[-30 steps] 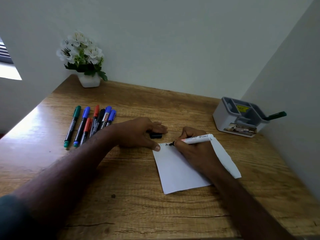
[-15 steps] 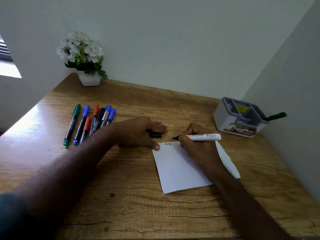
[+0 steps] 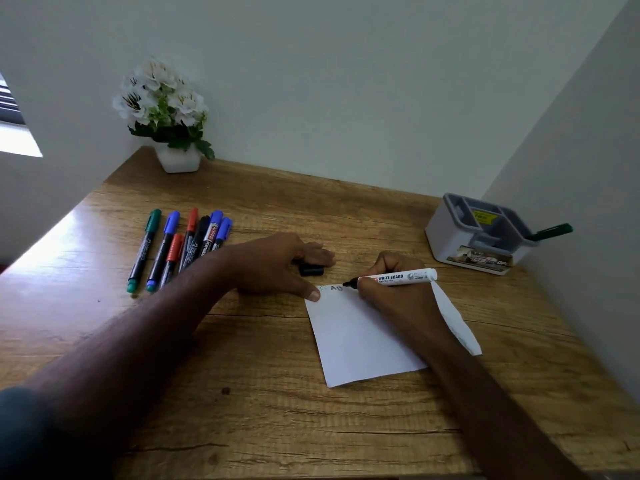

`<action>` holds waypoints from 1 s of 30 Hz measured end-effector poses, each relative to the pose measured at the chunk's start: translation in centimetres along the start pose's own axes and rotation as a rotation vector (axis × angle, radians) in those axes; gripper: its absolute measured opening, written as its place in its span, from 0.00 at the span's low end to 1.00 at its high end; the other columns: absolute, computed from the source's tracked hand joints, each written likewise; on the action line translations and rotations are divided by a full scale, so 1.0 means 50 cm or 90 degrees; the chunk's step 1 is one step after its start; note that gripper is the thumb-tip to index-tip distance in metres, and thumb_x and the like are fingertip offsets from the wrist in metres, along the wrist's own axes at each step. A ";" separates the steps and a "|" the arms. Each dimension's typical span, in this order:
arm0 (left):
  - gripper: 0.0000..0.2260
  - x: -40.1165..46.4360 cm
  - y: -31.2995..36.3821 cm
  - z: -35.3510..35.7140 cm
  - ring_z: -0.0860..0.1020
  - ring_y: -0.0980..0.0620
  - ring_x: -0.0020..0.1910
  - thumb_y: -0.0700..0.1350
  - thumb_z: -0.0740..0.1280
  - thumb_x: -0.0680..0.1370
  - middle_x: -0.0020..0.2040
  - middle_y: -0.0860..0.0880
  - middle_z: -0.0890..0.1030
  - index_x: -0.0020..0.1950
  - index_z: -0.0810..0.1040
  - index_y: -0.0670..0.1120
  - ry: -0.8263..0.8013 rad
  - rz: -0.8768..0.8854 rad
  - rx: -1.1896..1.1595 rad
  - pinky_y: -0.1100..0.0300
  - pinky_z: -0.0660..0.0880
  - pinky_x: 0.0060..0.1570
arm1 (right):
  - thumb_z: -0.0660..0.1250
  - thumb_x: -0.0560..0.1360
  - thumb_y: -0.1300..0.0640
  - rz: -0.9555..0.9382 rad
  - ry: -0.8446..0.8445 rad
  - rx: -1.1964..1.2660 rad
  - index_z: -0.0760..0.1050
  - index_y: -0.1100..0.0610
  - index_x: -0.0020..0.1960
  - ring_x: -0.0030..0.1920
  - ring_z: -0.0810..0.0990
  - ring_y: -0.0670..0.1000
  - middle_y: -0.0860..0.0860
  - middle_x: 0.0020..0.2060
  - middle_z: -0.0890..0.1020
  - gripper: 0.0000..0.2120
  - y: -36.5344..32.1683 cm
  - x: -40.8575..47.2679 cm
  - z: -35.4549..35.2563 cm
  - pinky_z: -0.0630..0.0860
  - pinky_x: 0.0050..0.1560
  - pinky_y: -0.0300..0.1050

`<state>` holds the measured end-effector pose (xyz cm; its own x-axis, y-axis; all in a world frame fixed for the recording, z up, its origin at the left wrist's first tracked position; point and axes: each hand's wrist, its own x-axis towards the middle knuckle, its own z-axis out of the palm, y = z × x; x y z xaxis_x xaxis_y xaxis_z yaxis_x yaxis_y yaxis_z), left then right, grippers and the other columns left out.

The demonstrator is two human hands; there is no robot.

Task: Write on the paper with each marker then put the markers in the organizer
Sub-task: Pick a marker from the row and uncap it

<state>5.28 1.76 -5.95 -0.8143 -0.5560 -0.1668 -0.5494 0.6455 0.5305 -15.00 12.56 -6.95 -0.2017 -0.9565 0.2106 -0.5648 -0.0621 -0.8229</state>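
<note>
Wood-grain worktop (image 3: 263, 393), in a white corner: right hand (image 3: 394, 292) pinched the light, rigid whiteboard marker (image 3: 394, 277) near its tip, nib on thin, slide-prone paper (image 3: 356, 341) pinned by the flat left hand (image 3: 277, 265); organizer (image 3: 446, 233) stood beyond.

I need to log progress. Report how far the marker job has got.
Done: one green marker stands in the organizer.

In hand: the right hand grips a whiteboard marker over the paper, where "AB" is written; the left hand pins the corner, a black cap beside it.

Left: seven markers lie on the desk.
</note>
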 end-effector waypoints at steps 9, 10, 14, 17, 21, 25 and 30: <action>0.30 0.000 -0.004 0.001 0.54 0.64 0.71 0.56 0.69 0.76 0.77 0.59 0.59 0.75 0.62 0.60 0.003 -0.006 0.003 0.63 0.50 0.66 | 0.73 0.70 0.61 -0.006 -0.002 -0.032 0.77 0.63 0.36 0.30 0.75 0.39 0.50 0.31 0.80 0.08 -0.006 0.001 0.004 0.66 0.27 0.29; 0.30 0.000 -0.004 0.001 0.53 0.66 0.69 0.55 0.69 0.76 0.77 0.60 0.59 0.75 0.62 0.59 0.002 -0.002 0.005 0.63 0.49 0.66 | 0.73 0.70 0.61 -0.007 -0.004 -0.039 0.77 0.62 0.35 0.30 0.75 0.39 0.49 0.31 0.80 0.09 -0.006 0.001 0.003 0.67 0.27 0.30; 0.30 0.001 -0.002 0.002 0.52 0.69 0.66 0.54 0.69 0.76 0.76 0.60 0.60 0.75 0.62 0.59 0.007 0.001 0.001 0.64 0.48 0.66 | 0.73 0.70 0.59 0.000 -0.012 -0.049 0.75 0.56 0.32 0.29 0.74 0.39 0.45 0.28 0.78 0.11 -0.001 0.000 0.001 0.66 0.27 0.31; 0.30 0.005 -0.011 0.004 0.54 0.61 0.73 0.57 0.69 0.75 0.77 0.59 0.59 0.75 0.62 0.61 0.009 -0.011 -0.001 0.61 0.50 0.68 | 0.73 0.69 0.57 0.001 0.004 -0.013 0.74 0.55 0.31 0.30 0.74 0.40 0.45 0.27 0.78 0.11 0.006 0.003 0.001 0.69 0.28 0.38; 0.31 0.009 -0.015 0.005 0.56 0.55 0.76 0.57 0.70 0.75 0.78 0.58 0.59 0.75 0.61 0.62 0.010 -0.016 -0.009 0.60 0.51 0.69 | 0.73 0.68 0.53 0.005 0.017 -0.042 0.76 0.57 0.33 0.31 0.76 0.45 0.50 0.30 0.80 0.11 0.007 0.006 -0.001 0.72 0.30 0.46; 0.30 0.007 -0.014 0.004 0.57 0.55 0.75 0.57 0.70 0.75 0.78 0.58 0.59 0.75 0.61 0.62 0.014 -0.021 -0.009 0.60 0.53 0.67 | 0.71 0.65 0.49 -0.003 0.016 -0.045 0.75 0.57 0.32 0.31 0.78 0.51 0.50 0.29 0.80 0.12 0.009 0.008 0.004 0.73 0.30 0.51; 0.30 0.004 -0.008 0.003 0.56 0.58 0.75 0.56 0.70 0.75 0.77 0.59 0.60 0.75 0.62 0.59 0.014 -0.013 -0.015 0.63 0.51 0.66 | 0.73 0.69 0.60 0.006 0.016 -0.012 0.75 0.62 0.34 0.32 0.76 0.46 0.54 0.31 0.80 0.09 0.010 0.008 0.005 0.71 0.32 0.45</action>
<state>5.31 1.45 -6.31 -0.7982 -0.5808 -0.1598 -0.5616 0.6216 0.5461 -15.15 12.08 -7.40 -0.2268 -0.9495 0.2169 -0.5781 -0.0480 -0.8146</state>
